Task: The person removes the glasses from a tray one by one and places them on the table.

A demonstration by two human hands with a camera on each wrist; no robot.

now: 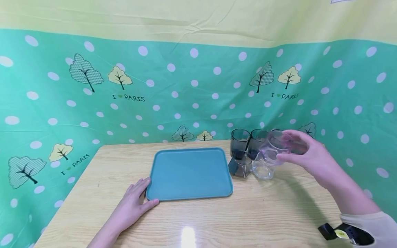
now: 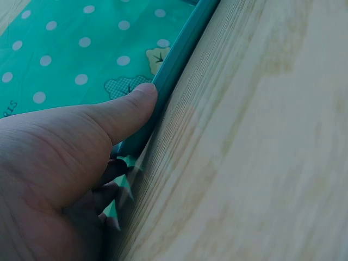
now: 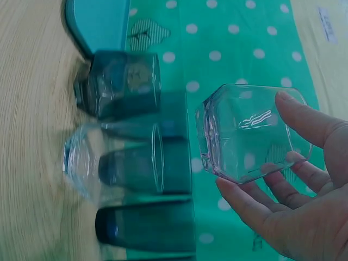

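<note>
My right hand point(image 1: 313, 162) grips a clear, faintly purple-tinted faceted glass point(image 1: 276, 150), raised above a group of glasses at the right. In the right wrist view its thumb lies on one side of the glass point(image 3: 250, 136), fingers on the other. Below it stands a clear glass point(image 1: 263, 169). Beside that is a smoky faceted glass point(image 1: 243, 164), with dark tall glasses point(image 1: 239, 141) behind. My left hand point(image 1: 131, 206) rests at the near left corner of a blue-green tray point(image 1: 189, 174). Its thumb point(image 2: 130, 111) touches the rim; its other fingers are partly hidden.
The wooden table point(image 1: 217, 220) carries the tray in its middle, with the glasses close to the tray's right edge. A green polka-dot cloth point(image 1: 192, 93) hangs behind the table and along its sides. A black device point(image 1: 350, 234) is strapped on the right sleeve.
</note>
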